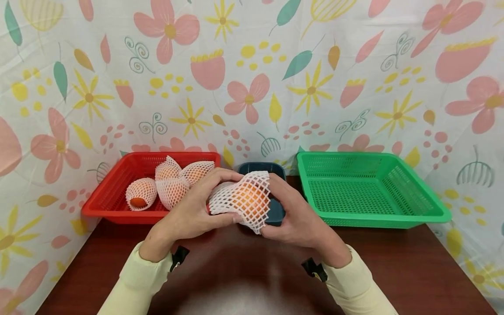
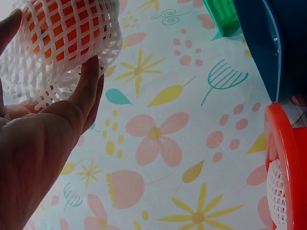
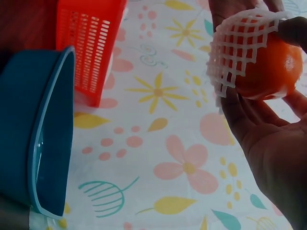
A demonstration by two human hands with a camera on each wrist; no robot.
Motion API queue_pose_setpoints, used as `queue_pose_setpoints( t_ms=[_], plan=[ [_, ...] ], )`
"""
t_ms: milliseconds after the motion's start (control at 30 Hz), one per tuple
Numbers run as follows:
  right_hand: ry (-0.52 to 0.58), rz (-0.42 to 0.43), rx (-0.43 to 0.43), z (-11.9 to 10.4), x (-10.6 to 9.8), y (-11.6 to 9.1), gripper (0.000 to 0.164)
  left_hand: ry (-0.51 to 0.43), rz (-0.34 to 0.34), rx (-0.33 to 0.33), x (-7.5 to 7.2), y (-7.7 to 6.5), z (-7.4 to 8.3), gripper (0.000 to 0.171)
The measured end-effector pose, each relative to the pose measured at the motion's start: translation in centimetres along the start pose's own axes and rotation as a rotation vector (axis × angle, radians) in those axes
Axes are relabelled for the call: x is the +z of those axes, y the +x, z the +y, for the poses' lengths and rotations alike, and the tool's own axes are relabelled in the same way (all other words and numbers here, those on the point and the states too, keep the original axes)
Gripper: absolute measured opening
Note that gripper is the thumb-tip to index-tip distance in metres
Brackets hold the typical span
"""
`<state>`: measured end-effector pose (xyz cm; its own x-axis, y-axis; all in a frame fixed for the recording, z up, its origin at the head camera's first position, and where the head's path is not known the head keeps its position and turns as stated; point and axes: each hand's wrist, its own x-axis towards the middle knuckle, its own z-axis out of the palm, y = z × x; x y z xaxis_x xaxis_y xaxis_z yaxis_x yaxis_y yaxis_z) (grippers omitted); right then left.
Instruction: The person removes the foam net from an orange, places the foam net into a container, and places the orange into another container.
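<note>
Over the middle of the table, both hands hold an orange [image 1: 253, 201] in a white foam net [image 1: 225, 199]. The left hand [image 1: 193, 210] grips the netted fruit from the left, thumb in front and fingers over the top. From the other side, the right hand [image 1: 301, 221] holds the orange at the net's open end, thumb and fingers curled round it. Bare orange skin [image 3: 273, 76] shows past the net's edge in the right wrist view. In the left wrist view the net [image 2: 53, 72] covers the fruit.
On the left stands a red basket [image 1: 122, 213] with several oranges in foam nets [image 1: 173, 192]. A dark blue container [image 1: 261, 167] sits behind the hands, partly hidden. To the right is a green basket [image 1: 342, 190]. A flowered cloth [image 1: 275, 65] hangs behind the brown table [image 1: 244, 271].
</note>
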<state>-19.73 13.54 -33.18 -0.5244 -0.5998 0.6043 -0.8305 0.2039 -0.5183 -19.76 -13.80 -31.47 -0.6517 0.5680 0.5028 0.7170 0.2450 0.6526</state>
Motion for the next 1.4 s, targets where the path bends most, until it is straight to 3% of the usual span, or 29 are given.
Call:
queue_pose_setpoints(
  t_ms=[200, 467, 1000, 1400],
  plan=[
    [-0.033, 0.054, -0.045, 0.3, 0.2, 0.1, 0.079, 0.009, -0.004, 0.000, 0.0, 0.0, 0.0, 0.072],
    [0.012, 0.079, -0.077, 0.2, -0.2, 0.2, 0.075, 0.000, 0.027, 0.024, 0.1, 0.1, 0.1, 0.069],
    [0.041, 0.085, -0.014, 0.2, -0.7, -0.1, 0.082, -0.037, 0.108, 0.049, 0.4, 0.2, 0.0, 0.040],
    [0.112, 0.083, -0.013, 0.5, -1.1, -0.3, 0.082, -0.044, 0.147, 0.027, 0.4, 0.1, 0.0, 0.033]
  ],
)
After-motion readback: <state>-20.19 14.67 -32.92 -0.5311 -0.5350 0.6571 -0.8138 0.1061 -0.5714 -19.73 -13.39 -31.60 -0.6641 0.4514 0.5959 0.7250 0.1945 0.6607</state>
